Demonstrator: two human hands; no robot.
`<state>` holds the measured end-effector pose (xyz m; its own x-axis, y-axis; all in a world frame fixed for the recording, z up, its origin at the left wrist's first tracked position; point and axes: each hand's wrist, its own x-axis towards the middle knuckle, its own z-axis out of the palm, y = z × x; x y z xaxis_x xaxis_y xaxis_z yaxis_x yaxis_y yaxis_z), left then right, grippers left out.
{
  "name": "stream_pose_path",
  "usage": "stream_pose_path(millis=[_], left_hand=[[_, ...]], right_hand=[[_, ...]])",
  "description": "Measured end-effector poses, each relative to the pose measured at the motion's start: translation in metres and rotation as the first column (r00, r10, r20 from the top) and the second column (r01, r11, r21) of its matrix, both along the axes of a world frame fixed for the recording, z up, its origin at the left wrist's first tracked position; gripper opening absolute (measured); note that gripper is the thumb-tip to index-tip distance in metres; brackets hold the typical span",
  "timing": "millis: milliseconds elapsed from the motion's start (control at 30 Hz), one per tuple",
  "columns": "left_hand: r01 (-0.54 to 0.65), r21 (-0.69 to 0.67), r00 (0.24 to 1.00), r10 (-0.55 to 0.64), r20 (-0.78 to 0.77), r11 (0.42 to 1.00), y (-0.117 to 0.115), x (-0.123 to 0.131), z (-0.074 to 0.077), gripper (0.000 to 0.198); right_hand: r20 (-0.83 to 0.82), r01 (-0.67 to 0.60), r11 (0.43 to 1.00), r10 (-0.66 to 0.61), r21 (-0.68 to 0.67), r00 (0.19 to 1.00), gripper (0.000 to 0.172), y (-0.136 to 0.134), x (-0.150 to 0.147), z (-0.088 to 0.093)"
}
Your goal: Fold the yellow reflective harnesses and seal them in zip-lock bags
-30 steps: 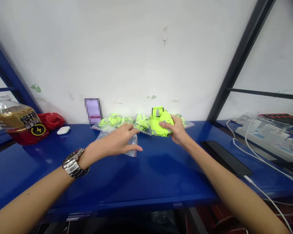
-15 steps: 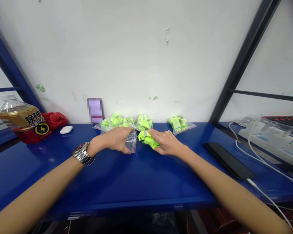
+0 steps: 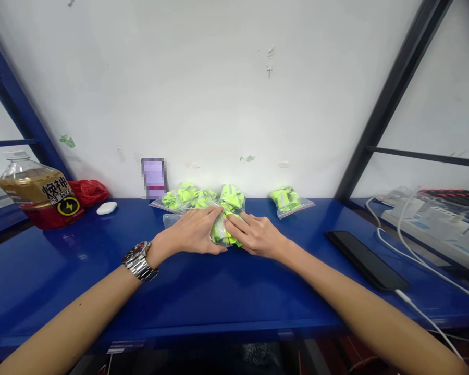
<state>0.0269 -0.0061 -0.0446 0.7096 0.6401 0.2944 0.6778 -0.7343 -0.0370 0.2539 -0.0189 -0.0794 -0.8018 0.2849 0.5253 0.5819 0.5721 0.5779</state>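
Observation:
My left hand (image 3: 193,230) is closed around a clear zip bag (image 3: 171,220), whose mouth faces right. A folded neon-yellow vest (image 3: 219,232) with grey reflective strips sits partly inside that mouth. My right hand (image 3: 260,236) grips the vest's outer end, its fingers pressed against the bag's opening. Most of the bag is covered by my left hand. Just behind my hands lie bagged yellow bundles (image 3: 186,191), and another bagged bundle (image 3: 231,196) stands beside them. A separate bagged bundle (image 3: 286,198) rests farther right near the wall.
On the left are a large drink bottle (image 3: 42,195), a red plastic bag (image 3: 89,192) and a small white case (image 3: 107,208). A blurred purple-screened device (image 3: 155,178) leans on the wall. At right lie a black phone (image 3: 365,259) on a white cable (image 3: 426,313) and power strips (image 3: 441,221).
My right hand has moved left and brought the vest into the bag's mouth. The bag's end, see-through before, now shows yellow cloth. My left hand has shifted slightly right.

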Motion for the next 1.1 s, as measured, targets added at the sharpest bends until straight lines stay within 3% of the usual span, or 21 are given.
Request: stream_pose_path(millis=[167, 300, 400, 533, 633, 800, 900, 967, 1033, 1100], left_hand=[[0.038, -0.063, 0.998, -0.035, 0.049, 0.997, 0.003, 0.006, -0.008, 0.077], [0.089, -0.089, 0.994, -0.083, 0.069, 0.992, 0.004, 0.009, -0.016, 0.091], [0.091, -0.1, 0.995, -0.086, 0.058, 0.991, 0.003, 0.008, -0.017, 0.105], [-0.032, -0.062, 0.999, 0.032, 0.01, 0.998, 0.003, 0.004, -0.013, 0.118], [-0.082, -0.047, 0.997, 0.082, -0.001, 0.996, 0.004, 0.002, -0.009, 0.12], [-0.051, -0.053, 0.998, 0.053, 0.038, 0.997, 0.005, -0.002, -0.005, 0.12], [-0.017, 0.011, 0.997, 0.016, 0.075, 1.0, 0.007, -0.008, -0.006, 0.117], [0.011, 0.087, 0.996, -0.019, 0.088, 0.996, 0.008, -0.009, -0.006, 0.116], [0.031, 0.178, 0.995, -0.047, 0.084, 0.984, 0.008, -0.008, -0.006, 0.113], [0.052, 0.264, 0.995, -0.073, 0.073, 0.963, 0.007, -0.005, -0.006, 0.111]], right_hand=[[0.015, -0.085, 0.99, 0.084, 0.115, 0.996, 0.029, 0.006, -0.001, -0.009], [0.025, -0.139, 0.983, 0.137, 0.124, 0.99, 0.027, 0.006, -0.001, -0.012], [0.045, -0.128, 0.989, 0.125, 0.072, 0.991, 0.029, 0.002, -0.002, -0.012], [0.069, -0.029, 0.999, 0.031, -0.03, 0.997, 0.033, -0.004, -0.003, -0.01], [0.065, -0.023, 0.996, 0.029, -0.09, 0.997, 0.036, -0.006, -0.003, -0.011], [-0.096, -0.031, 0.958, 0.003, -0.285, 0.995, 0.055, -0.004, 0.003, -0.004], [-0.402, -0.081, 0.87, -0.142, -0.487, 0.905, 0.063, -0.001, 0.013, 0.012], [-0.625, -0.259, 0.756, -0.244, -0.602, 0.741, 0.056, 0.001, 0.02, 0.024], [-0.772, -0.558, 0.548, -0.313, -0.623, 0.553, 0.043, 0.002, 0.025, 0.033], [-0.801, -0.772, 0.28, -0.397, -0.57, 0.447, 0.035, 0.003, 0.026, 0.037]])
